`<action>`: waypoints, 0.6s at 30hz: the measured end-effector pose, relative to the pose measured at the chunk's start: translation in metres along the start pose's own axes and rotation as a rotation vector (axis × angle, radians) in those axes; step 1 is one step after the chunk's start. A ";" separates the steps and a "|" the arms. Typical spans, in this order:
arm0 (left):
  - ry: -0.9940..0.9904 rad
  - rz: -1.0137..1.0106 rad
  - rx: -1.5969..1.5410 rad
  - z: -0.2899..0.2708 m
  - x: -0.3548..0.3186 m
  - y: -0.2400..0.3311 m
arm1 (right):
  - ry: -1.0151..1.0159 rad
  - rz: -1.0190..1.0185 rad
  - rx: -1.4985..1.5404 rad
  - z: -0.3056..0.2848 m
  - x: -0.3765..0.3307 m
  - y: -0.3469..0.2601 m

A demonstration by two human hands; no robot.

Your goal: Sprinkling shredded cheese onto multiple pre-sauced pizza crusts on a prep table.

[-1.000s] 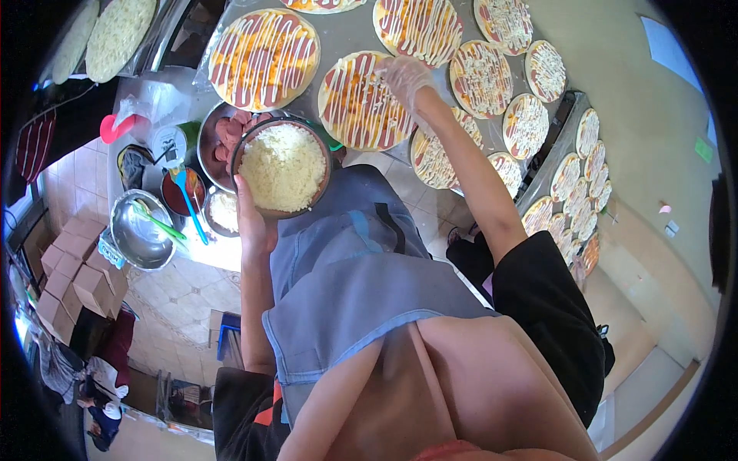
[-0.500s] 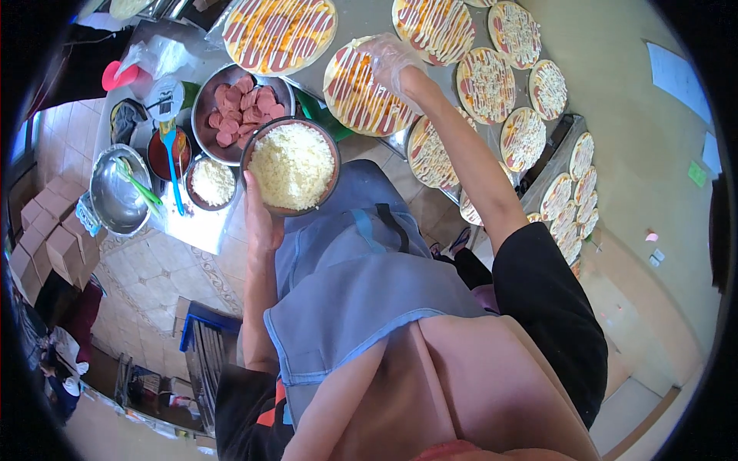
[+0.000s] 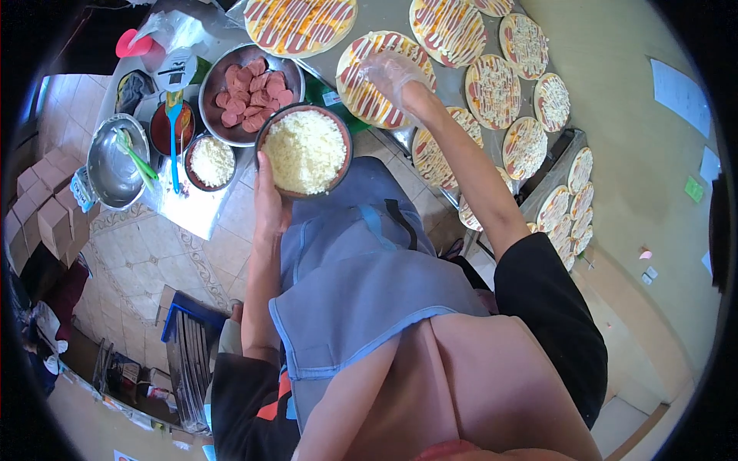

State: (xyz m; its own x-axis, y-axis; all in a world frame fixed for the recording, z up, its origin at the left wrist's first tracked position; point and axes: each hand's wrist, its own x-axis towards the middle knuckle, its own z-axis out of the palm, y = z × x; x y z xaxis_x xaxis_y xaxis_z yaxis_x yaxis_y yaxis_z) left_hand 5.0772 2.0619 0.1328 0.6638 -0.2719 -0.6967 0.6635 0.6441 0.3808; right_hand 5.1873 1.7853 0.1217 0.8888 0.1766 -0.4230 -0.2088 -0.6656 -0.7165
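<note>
My left hand (image 3: 270,203) grips the near left side of a round dark-rimmed bowl (image 3: 350,144), holding it up in front of my apron. White grated cheese (image 3: 305,147) fills this bowl. Over an uncooked pizza (image 3: 365,107) with sausage slices and pale sauce stripes, my right hand (image 3: 396,79) wears a clear plastic glove. Its fingers look bent together and point down; what lies in them is hidden. Further right, a pizza (image 3: 492,92) has white crumbs on top, while a striped one (image 3: 301,27) lies to the left.
At left on the metal table stand a steel bowl of sausage slices (image 3: 252,104), a small bowl of grated cheese (image 3: 211,163), a sauce pot (image 3: 160,134) with a blue spatula (image 3: 174,146), and an empty steel bowl (image 3: 108,173). More pizzas (image 3: 569,203) lie on a lower right surface.
The view has shifted, so the table items sit a little higher and further right. My right hand stays over the same pizza, lower in the picture. My left hand still holds the bowl.
</note>
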 end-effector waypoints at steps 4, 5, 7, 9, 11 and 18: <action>-0.017 0.011 0.002 0.002 0.008 -0.003 | 0.128 -0.040 -0.465 -0.008 -0.002 0.002; -0.007 0.007 0.007 0.003 0.011 -0.003 | 0.250 -0.009 -0.296 -0.007 -0.006 0.000; -0.042 0.024 0.006 0.004 0.017 -0.005 | 0.110 -0.036 -0.682 -0.014 -0.012 -0.013; -0.035 0.019 0.012 0.007 0.023 -0.006 | 0.207 0.070 -0.337 -0.013 -0.026 -0.036; -0.015 0.037 0.091 0.011 0.028 -0.009 | 0.120 -0.010 -0.405 -0.016 -0.046 -0.063; 0.020 0.128 0.167 0.040 0.035 -0.033 | -0.060 -0.125 -0.762 0.042 -0.073 -0.100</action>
State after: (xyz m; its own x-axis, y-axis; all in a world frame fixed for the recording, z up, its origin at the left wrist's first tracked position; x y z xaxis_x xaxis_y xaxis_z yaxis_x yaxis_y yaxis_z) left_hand 5.0924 2.0023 0.1203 0.7404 -0.1800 -0.6477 0.6232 0.5449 0.5610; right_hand 5.1266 1.8695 0.2012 0.8591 0.3075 -0.4092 0.2491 -0.9495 -0.1907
